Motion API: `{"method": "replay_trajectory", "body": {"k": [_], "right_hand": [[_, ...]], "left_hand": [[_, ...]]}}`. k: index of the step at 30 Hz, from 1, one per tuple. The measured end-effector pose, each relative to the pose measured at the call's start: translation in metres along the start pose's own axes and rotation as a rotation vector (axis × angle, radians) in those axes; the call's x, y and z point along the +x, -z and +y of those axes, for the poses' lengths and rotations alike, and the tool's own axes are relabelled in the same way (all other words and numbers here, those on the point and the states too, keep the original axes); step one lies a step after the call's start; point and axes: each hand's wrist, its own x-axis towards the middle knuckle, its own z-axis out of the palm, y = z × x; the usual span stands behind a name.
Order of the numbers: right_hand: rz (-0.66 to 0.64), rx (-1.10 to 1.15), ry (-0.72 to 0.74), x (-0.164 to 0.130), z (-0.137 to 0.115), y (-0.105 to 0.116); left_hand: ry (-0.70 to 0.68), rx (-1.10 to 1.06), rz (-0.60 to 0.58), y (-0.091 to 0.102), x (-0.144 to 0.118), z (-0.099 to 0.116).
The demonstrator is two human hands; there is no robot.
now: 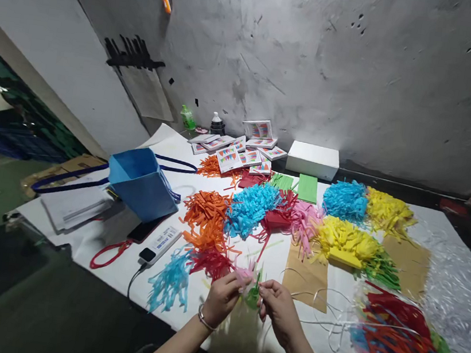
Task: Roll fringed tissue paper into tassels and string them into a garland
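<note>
Both hands at table's near edge: left hand point(222, 297) and right hand point(281, 310) pinch green fringed tassel point(253, 296), mid-assembly; next likely needs white ribbon point(320, 322) tied on.

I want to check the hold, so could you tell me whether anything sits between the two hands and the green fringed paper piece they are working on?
Nothing visible does. The left hand and right hand both pinch the green fringed piece directly, with pink fringe touching it on the left-hand side.

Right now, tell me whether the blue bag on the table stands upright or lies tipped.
Tipped. The blue bag leans over on the table, its open mouth facing up and left, handles trailing flat.
</note>
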Motion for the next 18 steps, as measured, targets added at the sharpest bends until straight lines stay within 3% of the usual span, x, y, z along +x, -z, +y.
{"method": "replay_trajectory", "body": {"k": [5,9,15,18], "right_hand": [[0.083,-0.096,0.111,-0.018,0.001,0.006],[0.075,-0.16,0.182,-0.03,0.0,0.006],[-0.022,-0.25,0.2,-0.048,0.004,-0.004],[-0.03,-0.257,0.194,-0.056,0.004,-0.003]], "left_hand": [[0.25,-0.016,-0.025,0.006,-0.012,0.002],[0.456,-0.198,0.084,0.011,-0.011,0.018],[0.601,-0.82,-0.176,-0.017,-0.009,0.053],[0.632,-1.032,-0.232,-0.034,-0.013,0.065]]}}
